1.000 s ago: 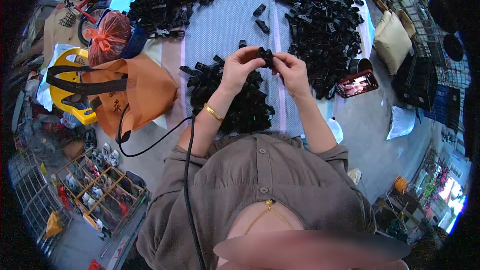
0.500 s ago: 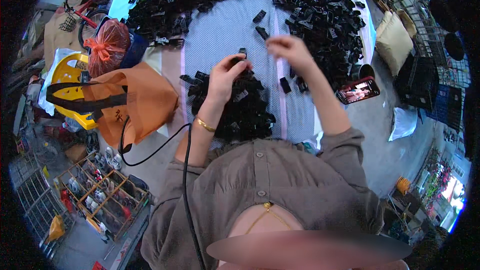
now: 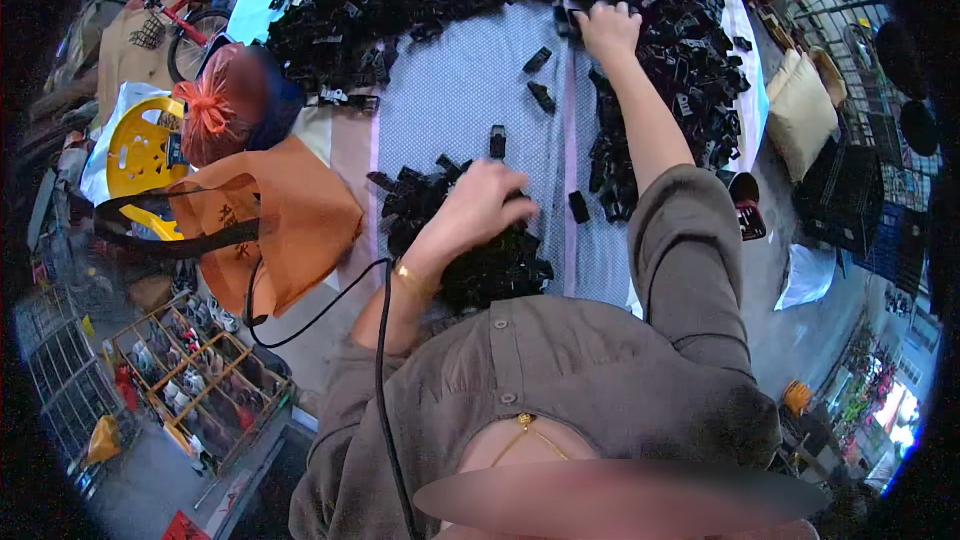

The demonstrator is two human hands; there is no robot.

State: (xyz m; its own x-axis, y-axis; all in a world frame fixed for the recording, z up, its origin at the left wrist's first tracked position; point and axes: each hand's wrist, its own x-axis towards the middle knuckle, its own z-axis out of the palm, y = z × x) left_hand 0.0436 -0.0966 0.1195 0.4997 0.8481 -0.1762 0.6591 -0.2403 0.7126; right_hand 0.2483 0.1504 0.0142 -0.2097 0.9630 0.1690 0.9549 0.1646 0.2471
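Two hands: left hand (image 3: 482,202) and right hand (image 3: 607,28) rest on heaped black plastic clips (image 3: 480,250).

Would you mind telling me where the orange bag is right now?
In the head view, the orange bag lies on the person's left, beside the small pile of black parts under the left hand, just below a tied red mesh sack.
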